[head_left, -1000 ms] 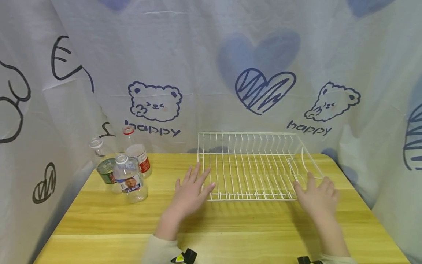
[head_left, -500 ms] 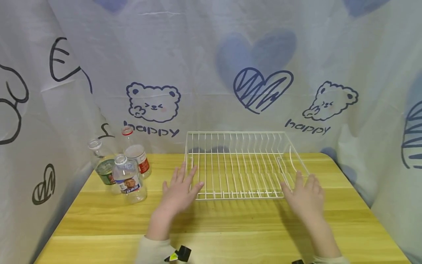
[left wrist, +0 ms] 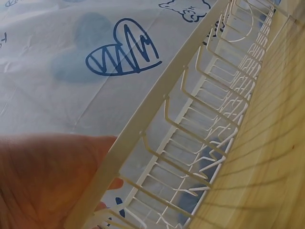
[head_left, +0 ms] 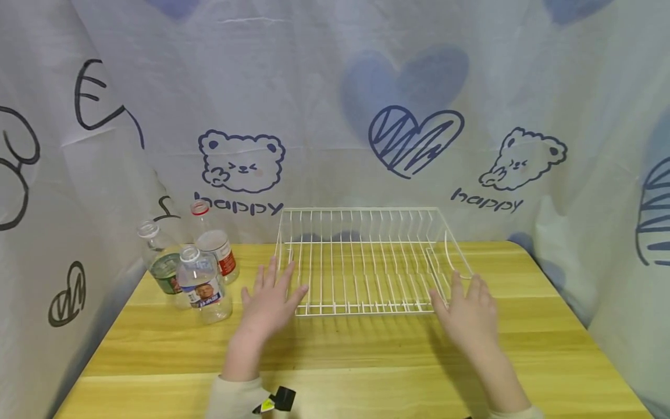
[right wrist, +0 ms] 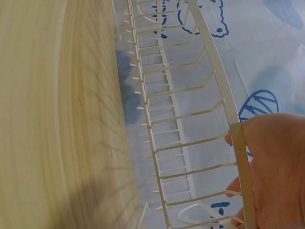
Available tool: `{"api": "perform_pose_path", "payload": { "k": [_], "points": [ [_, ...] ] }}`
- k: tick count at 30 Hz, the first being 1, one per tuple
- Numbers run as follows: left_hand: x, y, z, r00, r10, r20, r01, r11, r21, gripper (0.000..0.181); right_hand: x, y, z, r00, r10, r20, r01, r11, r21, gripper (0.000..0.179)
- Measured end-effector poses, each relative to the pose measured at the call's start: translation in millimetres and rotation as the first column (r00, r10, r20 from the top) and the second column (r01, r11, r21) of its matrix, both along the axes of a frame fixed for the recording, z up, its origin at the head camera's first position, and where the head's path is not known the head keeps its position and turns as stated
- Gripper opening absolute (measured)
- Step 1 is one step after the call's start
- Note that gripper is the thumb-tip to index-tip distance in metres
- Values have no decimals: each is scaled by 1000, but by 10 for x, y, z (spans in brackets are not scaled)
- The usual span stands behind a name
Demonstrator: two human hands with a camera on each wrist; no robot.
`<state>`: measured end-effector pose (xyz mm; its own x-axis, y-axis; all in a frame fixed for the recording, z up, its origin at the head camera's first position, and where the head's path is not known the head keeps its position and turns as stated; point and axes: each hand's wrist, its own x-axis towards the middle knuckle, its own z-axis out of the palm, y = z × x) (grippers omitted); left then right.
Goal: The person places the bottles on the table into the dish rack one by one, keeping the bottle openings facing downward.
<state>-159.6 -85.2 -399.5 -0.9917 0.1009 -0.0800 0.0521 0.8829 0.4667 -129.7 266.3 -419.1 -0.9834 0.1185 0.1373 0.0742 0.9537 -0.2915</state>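
A white wire dish rack (head_left: 366, 241) stands on the wooden table, with an open front and rows of upright wires. My left hand (head_left: 269, 308) is at its front left corner, fingers straight and spread along the side, thumb reaching over the front. At the opposite corner my right hand (head_left: 466, 314) rests against the side with fingers extended forward. In the left wrist view the rack's flat rim (left wrist: 157, 102) crosses in front of the hand. Fingertips (right wrist: 232, 186) show past the rim between the wires in the right wrist view.
Three clear uncapped bottles stand left of the rack: one with a green label (head_left: 167, 270), one with a red and white label (head_left: 225, 259), one with a portrait label (head_left: 205, 291). A printed white curtain (head_left: 324, 105) hangs behind the wooden table (head_left: 366, 361) and along its sides.
The rack has slid left along the table, closer to the bottles. Both hands have travelled left together with it, their fingers staying at its front corners. The bottles stand where they were.
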Motion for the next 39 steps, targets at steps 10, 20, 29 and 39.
{"api": "perform_pose_path", "payload": {
  "k": [10,20,29,39],
  "points": [
    [-19,-91,4,998,55,-4,-55,999,2,70,17,-85,17,999,32,-42,-33,999,-4,77],
    [-17,-133,-3,998,64,-3,-64,997,32,71,-88,129,-42,990,86,-111,-88,996,-17,79],
    [-23,-162,20,995,64,-77,-63,998,12,68,-103,166,-67,991,127,-38,-127,992,-16,82],
    [55,-254,213,957,84,-277,-72,996,52,58,-93,151,-46,991,130,-26,-131,991,-36,78]
  ]
}}
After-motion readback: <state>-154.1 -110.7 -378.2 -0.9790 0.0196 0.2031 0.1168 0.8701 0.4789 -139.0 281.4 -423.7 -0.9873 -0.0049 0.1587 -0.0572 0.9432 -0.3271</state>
